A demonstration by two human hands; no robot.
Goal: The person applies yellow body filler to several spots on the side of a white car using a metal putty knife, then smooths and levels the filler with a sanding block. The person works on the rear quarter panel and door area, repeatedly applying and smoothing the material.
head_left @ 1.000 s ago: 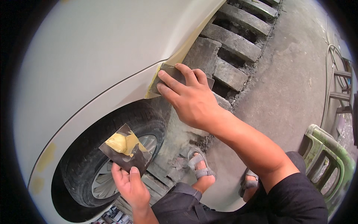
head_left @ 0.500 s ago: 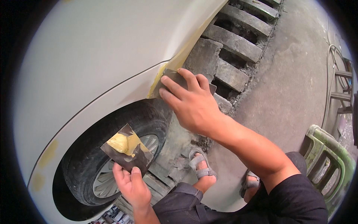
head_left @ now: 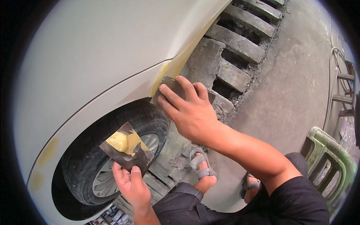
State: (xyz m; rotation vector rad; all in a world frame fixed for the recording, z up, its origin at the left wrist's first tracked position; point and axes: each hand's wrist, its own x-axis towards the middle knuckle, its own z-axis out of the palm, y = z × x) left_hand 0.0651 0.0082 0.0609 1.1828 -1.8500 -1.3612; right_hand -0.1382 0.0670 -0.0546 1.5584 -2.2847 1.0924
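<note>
My right hand [head_left: 191, 110] grips a thin dark filler spreader [head_left: 160, 92], fingers spread along its upper face. The spreader's edge lies against the lower edge of a white car panel [head_left: 123, 80], where yellow body filler [head_left: 180, 63] coats the strip beside the wheel arch. Lower left, my left hand [head_left: 132, 183] pinches a dark square filler plate [head_left: 131, 159] between thumb and fingers. A thick lump of yellow filler [head_left: 118, 141] sits on its upper part. Behind the plate is the car's tyre [head_left: 123, 116], with part of the wheel rim [head_left: 103, 183] hidden.
Slotted concrete drain covers [head_left: 234, 43] run beside the car. A worn green plastic stool [head_left: 332, 165] stands at the right, near a hose [head_left: 332, 86]. My sandalled foot [head_left: 202, 167] is below my right arm. Dried yellow patches [head_left: 48, 153] mark the wheel arch.
My right hand and its spreader have shifted slightly down and back along the panel edge, baring more yellow filler above. My left hand with the plate has barely moved.
</note>
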